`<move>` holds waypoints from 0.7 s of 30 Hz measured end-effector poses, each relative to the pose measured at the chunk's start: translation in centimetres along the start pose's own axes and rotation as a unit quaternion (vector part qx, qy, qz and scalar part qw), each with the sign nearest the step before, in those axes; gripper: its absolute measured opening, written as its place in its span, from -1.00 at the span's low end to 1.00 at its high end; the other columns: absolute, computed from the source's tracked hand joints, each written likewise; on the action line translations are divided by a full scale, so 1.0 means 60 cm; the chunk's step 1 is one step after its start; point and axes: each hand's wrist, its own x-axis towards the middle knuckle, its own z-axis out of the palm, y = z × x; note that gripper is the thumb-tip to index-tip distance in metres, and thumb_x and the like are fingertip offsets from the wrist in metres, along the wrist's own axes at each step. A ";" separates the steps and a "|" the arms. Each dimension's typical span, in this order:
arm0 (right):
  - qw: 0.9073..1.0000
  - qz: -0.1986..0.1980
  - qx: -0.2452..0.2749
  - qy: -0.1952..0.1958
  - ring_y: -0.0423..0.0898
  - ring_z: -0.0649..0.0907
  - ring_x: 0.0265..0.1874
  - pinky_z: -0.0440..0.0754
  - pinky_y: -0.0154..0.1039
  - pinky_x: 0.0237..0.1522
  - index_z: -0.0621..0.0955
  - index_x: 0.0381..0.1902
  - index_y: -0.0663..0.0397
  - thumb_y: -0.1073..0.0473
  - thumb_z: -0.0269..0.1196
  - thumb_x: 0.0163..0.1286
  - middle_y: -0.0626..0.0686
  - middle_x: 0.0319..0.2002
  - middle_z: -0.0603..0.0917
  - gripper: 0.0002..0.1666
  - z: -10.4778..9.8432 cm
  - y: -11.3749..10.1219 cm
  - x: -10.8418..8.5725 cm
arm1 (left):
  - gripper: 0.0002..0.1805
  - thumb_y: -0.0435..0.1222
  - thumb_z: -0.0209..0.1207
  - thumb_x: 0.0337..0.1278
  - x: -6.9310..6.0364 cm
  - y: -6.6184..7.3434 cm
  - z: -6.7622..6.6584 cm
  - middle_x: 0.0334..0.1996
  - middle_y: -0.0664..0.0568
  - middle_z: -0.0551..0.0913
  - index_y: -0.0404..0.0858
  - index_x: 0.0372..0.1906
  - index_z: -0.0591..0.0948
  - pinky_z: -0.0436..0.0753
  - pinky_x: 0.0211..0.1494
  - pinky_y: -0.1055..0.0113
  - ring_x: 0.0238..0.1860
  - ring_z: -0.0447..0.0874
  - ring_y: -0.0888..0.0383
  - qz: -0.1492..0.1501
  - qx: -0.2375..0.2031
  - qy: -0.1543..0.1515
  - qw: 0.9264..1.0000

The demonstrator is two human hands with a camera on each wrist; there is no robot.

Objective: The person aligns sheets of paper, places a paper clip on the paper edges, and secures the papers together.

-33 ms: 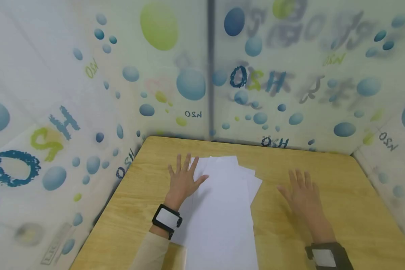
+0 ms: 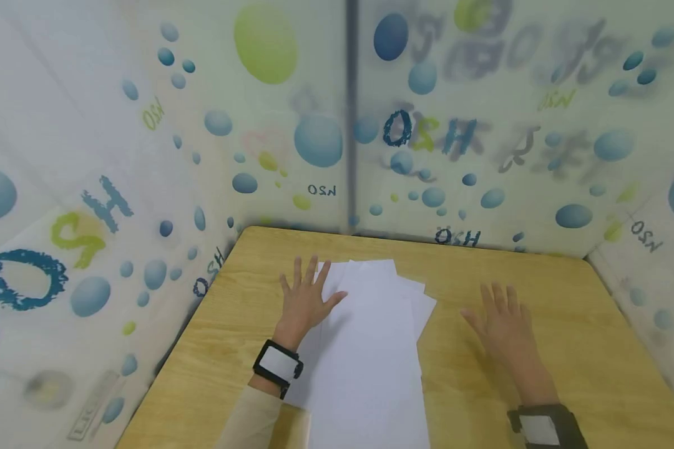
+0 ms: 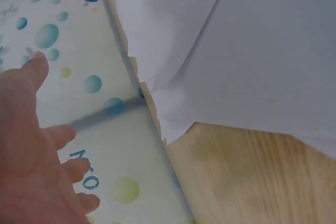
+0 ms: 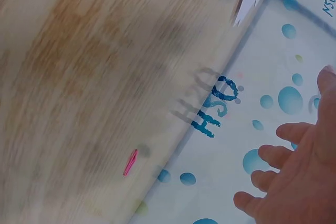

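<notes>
Several white paper sheets (image 2: 371, 349) lie in an uneven, overlapping pile on the wooden table (image 2: 460, 386), their far corners fanned out. My left hand (image 2: 304, 302) hovers over the pile's left edge, fingers spread, holding nothing. To the right of the pile, my right hand (image 2: 505, 327) is held above bare wood with its fingers extended and nothing in them. The left wrist view shows the left hand (image 3: 31, 150) apart from the sheets (image 3: 262, 51). In the right wrist view, the right hand (image 4: 294, 171) is likewise free of any object.
Pale walls (image 2: 292, 212) printed with bubbles and lettering enclose the table at the back and sides. A small pinkish-red item or mark (image 4: 130, 162) shows on the tabletop in the right wrist view. Beside the left forearm is a brown, pale-edged thing (image 2: 292, 427), partly hidden.
</notes>
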 end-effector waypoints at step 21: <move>0.933 0.091 0.322 -0.132 0.32 0.56 0.05 0.55 0.11 0.00 0.27 0.34 0.46 -0.22 -0.11 0.55 0.45 0.14 0.49 -0.18 0.010 -0.034 -0.028 | -0.24 -0.04 0.09 0.37 -0.045 -0.044 0.012 0.20 -0.50 0.38 -0.58 0.34 0.22 0.45 0.14 -0.14 0.20 0.39 -0.36 -0.120 -0.266 -0.060 0.955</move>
